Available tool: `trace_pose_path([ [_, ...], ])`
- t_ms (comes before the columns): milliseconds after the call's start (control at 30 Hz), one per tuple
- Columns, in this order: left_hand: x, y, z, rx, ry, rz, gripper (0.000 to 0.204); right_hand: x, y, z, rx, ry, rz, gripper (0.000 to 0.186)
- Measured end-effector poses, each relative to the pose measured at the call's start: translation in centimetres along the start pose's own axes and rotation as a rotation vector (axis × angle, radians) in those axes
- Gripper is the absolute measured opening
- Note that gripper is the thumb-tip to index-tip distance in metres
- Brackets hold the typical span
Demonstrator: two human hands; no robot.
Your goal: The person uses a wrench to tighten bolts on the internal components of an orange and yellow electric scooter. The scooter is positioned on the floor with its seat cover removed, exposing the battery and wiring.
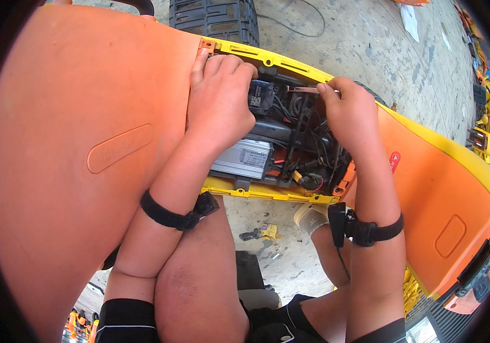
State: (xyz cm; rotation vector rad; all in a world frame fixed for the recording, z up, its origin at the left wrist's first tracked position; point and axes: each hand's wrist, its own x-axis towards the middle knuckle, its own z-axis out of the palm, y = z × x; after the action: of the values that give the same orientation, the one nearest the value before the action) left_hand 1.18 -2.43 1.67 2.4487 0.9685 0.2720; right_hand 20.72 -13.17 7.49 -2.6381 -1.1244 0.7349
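An orange vehicle body with yellow rails (256, 192) has an open compartment full of black parts and cables. My left hand (222, 91) is curled over the left end of a black box (261, 97) that bears a label; its fingertips are partly hidden. My right hand (348, 108) grips a metal wrench (303, 89) between thumb and fingers. The wrench lies level, and its left end meets the box's right end. Below the box sits a silver finned controller (244, 159) with a white label. A yellow connector (302, 179) and thin wires are at the compartment's lower right.
Large orange panels, one left (79, 114) and one right (428, 200), flank the compartment. A black tyre (213, 20) stands beyond it. On the concrete floor lies a small yellow-and-black item (268, 231). Yellow parts (488, 143) are at the far right.
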Motion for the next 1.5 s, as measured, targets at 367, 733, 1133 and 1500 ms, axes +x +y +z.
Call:
trace_pose_path([
  [367, 0.0, -0.2, 0.2, 0.022, 0.028, 0.038, 0.040, 1.1, 0.6, -0.7, -0.077, 0.003, -0.158, 0.028],
  [733, 0.0, -0.3, -0.2, 0.002, -0.005, 0.062, 0.039, -6.0, 3.9, -0.5, 0.282, 0.048, 0.069, 0.022],
  [1133, -0.5, -0.3, -0.5, 0.003, -0.030, 0.060, 0.059, -9.9, 4.1, 2.8, 0.393, 0.100, 0.029, 0.018],
  [1500, -0.5, 0.2, -1.3, 0.126, -0.112, 0.149, 0.064, -10.0, 3.9, 3.8, 0.445, 0.064, 0.045, 0.018],
])
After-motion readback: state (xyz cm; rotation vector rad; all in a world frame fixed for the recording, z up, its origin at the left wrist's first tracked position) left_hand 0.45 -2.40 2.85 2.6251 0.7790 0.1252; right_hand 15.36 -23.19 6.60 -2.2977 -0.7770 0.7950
